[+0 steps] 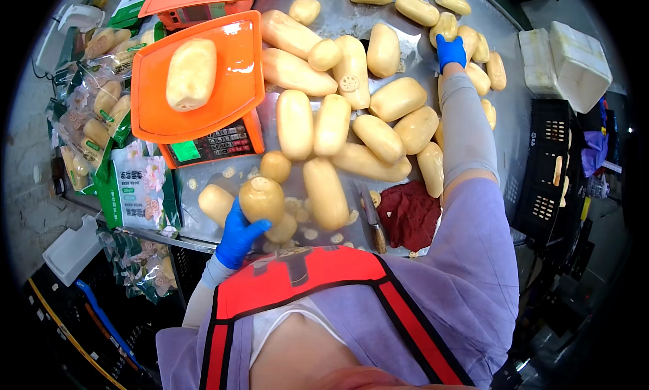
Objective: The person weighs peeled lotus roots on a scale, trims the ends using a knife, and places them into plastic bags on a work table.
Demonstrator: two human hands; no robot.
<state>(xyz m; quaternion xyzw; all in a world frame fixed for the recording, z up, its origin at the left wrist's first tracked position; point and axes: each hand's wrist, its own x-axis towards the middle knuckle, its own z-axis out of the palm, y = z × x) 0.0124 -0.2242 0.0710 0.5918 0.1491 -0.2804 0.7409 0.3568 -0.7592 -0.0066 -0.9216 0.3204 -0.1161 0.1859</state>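
My left hand (244, 233), in a blue glove, is closed around the side of a peeled lotus root (261, 199) near the table's front edge. A cut end of this root faces up. Stretched to the far right, my right hand (451, 52), also gloved in blue, has its fingers on a smaller lotus root (444, 26) among several others. Many peeled pieces lie between the hands, including a long holed-end lotus root (351, 71). A lotus root (191, 75) rests on the orange scale (236, 52), left of the pile.
Near the front edge lie a knife (373, 217) and a dark red cloth (410, 215); small cut slices are scattered nearby. Packed bags (108, 113) and a printed pouch (138, 190) crowd the left. White foam boxes (574, 65) and a black crate (544, 163) stand right.
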